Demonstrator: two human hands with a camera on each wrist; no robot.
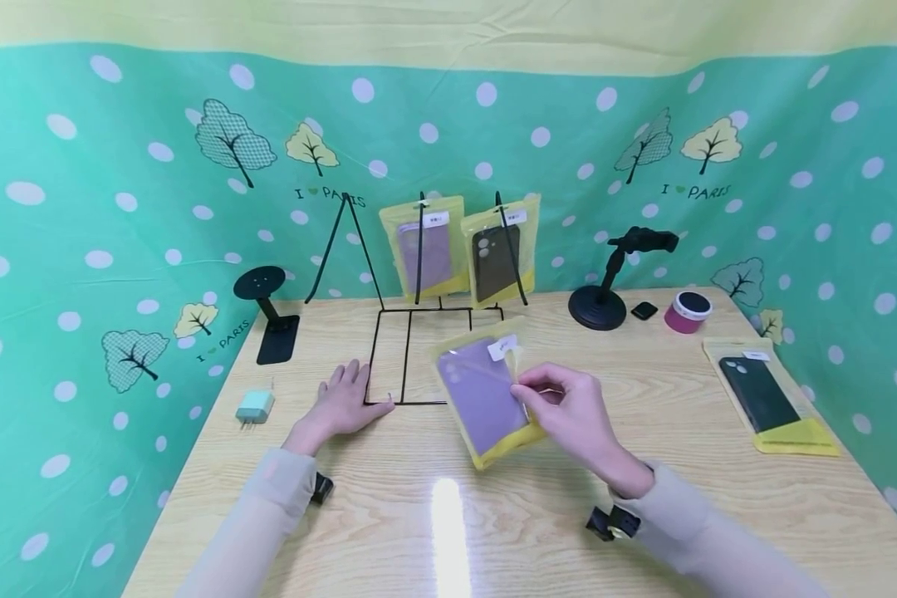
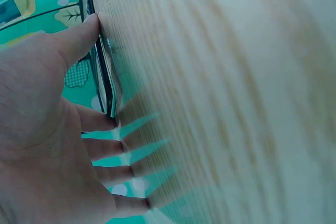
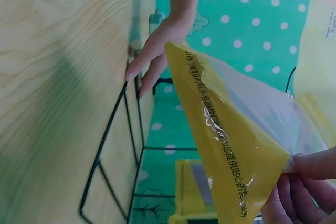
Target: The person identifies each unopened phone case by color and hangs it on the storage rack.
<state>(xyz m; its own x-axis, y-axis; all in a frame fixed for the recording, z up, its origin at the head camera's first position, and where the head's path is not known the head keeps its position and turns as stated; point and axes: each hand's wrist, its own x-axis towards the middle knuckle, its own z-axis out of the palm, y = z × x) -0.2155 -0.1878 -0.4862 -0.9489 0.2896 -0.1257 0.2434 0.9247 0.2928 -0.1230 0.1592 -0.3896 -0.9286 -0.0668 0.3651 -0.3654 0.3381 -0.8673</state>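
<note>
My right hand (image 1: 571, 411) pinches the right edge of a yellow-bordered clear pouch (image 1: 478, 394) with a purple phone case inside. The pouch is held tilted in the air, in front of the black wire rack (image 1: 407, 357). In the right wrist view, thumb and fingers grip the pouch's yellow printed end (image 3: 226, 145). My left hand (image 1: 344, 403) rests on the table with fingers spread, its thumb and index finger at the rack's front left corner. On the rack's hooks hang a second purple case pouch (image 1: 437, 257) and a black case pouch (image 1: 487, 257).
Another pouch with a dark case (image 1: 762, 394) lies at the right. Behind it are a pink jar (image 1: 686, 316), a small black square item (image 1: 644, 311) and a black stand (image 1: 598, 307). At left stand a black phone holder (image 1: 276, 340) and a mint charger (image 1: 255, 406).
</note>
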